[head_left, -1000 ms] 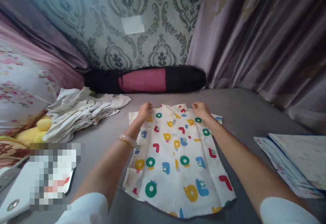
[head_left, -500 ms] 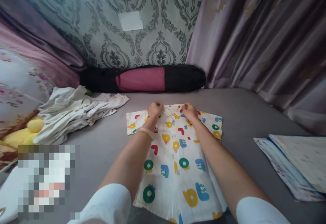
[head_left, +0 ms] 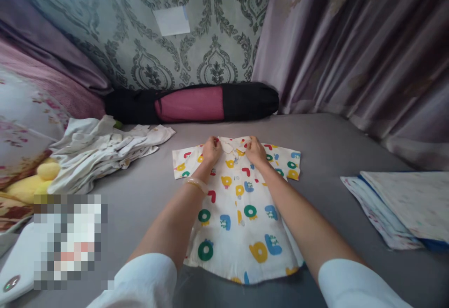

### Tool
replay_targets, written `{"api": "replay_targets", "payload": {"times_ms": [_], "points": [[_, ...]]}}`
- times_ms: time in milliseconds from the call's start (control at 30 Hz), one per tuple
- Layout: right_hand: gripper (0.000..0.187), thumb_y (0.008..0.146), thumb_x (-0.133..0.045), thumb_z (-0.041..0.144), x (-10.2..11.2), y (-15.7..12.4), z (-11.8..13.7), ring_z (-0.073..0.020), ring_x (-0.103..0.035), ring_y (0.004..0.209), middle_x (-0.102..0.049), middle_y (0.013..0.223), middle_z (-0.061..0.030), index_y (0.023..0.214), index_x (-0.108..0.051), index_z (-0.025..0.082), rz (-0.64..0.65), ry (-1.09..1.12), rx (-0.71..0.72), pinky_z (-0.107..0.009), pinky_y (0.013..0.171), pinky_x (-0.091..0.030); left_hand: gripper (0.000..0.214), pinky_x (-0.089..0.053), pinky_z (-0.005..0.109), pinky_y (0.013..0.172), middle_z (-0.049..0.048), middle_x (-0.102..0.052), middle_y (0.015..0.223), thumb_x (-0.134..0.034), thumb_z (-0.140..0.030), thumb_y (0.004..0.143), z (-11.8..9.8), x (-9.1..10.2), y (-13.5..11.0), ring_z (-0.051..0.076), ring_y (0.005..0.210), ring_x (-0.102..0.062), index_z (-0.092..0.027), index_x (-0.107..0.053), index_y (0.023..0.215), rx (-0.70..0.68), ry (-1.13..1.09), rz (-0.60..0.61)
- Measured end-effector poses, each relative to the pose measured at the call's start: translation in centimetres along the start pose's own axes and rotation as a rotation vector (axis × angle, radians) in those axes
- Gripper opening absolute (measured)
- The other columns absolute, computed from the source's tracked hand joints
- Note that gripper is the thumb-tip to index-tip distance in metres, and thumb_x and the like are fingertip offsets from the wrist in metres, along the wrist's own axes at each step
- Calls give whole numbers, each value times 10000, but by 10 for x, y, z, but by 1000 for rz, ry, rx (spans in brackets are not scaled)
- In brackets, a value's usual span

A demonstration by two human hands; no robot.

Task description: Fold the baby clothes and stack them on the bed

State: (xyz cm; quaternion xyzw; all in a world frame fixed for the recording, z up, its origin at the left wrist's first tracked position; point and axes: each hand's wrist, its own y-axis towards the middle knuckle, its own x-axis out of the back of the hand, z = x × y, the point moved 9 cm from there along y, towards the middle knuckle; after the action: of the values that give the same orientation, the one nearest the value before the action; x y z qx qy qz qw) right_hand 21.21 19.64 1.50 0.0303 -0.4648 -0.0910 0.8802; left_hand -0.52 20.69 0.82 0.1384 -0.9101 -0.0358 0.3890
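Observation:
A small white shirt (head_left: 242,205) printed with coloured letters and rings lies flat, front up, on the grey bed sheet (head_left: 326,149), both short sleeves spread out. My left hand (head_left: 212,148) is closed on the left side of its collar. My right hand (head_left: 254,150) pinches the right side of the collar. The two hands sit close together at the neckline, a few centimetres apart. A pale bangle (head_left: 197,184) circles my left wrist.
A heap of white clothes (head_left: 101,146) lies at the left, beside a yellow soft toy (head_left: 33,179). Folded pale fabrics (head_left: 403,205) are stacked at the right. A black and pink roll bag (head_left: 191,102) lies along the wall. Curtains (head_left: 351,46) hang at right.
My hands moved inward from the shirt's shoulders to its collar. The sleeves, folded under a second ago, now lie spread out to both sides. The view has shifted slightly.

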Motion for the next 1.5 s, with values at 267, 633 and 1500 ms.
{"api": "replay_targets", "payload": {"times_ms": [267, 633, 1500], "points": [[492, 931, -445, 267, -2, -52, 16, -252, -379, 1360, -441, 1471, -144, 1399, -436, 115, 175, -101, 352, -366, 1141, -268, 413, -448, 332, 1016, 128, -588, 1238, -497, -147, 825, -2, 12, -42, 192, 1131, -578, -131, -554, 1234, -250, 9, 280], [515, 942, -422, 371, 50, -119, -26, -214, -417, 1363, -438, 1497, -91, 1436, -412, 223, 273, 125, 312, -380, 1092, -371, 393, -484, 367, 956, 94, -606, 1215, -541, -213, 803, 28, 87, -122, 216, 1067, -595, -196, -581, 1193, -232, 179, 317], [282, 991, -397, 388, 92, -178, -81, -274, -655, 933, -675, 985, -119, 933, -599, 200, 159, -411, -98, -324, 671, -430, 190, -421, 330, 685, 82, -662, 867, -436, -379, 925, 62, 122, -199, 254, 873, -616, -245, -485, 800, 142, 472, 147]]}}
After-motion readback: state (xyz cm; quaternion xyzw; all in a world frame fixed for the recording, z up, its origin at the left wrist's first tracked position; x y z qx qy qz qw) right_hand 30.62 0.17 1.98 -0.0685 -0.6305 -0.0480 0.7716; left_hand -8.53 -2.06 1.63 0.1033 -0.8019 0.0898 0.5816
